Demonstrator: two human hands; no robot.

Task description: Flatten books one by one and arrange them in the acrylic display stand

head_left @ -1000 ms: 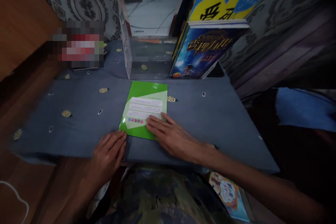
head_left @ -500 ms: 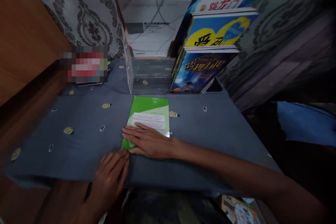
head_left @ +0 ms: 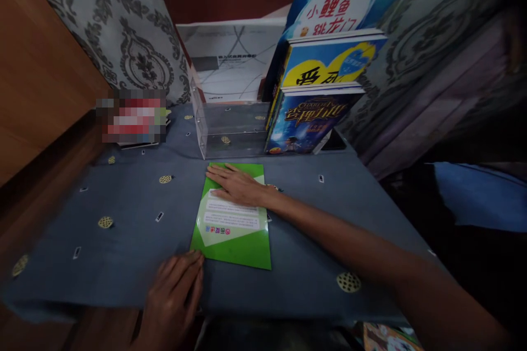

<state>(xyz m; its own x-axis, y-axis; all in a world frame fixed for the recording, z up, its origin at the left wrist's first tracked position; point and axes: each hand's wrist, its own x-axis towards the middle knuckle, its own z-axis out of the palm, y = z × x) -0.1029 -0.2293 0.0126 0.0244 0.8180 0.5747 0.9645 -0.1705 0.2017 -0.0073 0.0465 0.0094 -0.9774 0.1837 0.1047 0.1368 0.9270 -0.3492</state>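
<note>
A thin green book [head_left: 242, 255] lies flat on the cloth-covered table, with white text panels and small coloured characters printed upside down from my side. My right hand [head_left: 236, 184] rests flat across its far part, fingers stretched out toward the far left corner. At the near left corner, my left hand [head_left: 175, 285] has its fingers drawn together, with the tips on the book's corner. The right forearm crosses over the table from the right.
A clear acrylic book rack [head_left: 236, 145] stands behind the book, holding a white-and-maroon folder [head_left: 234, 60] and several upright books [head_left: 313, 120]. A blurred-out red stack [head_left: 135, 120] sits at the back left. A dark flat object [head_left: 334, 141] lies beside the rack. Patterned curtains [head_left: 144, 49] hang behind.
My right hand has slid from the book's near part to its far part, uncovering the lower text. My left hand stays at the near left corner. The view has tilted up slightly.
</note>
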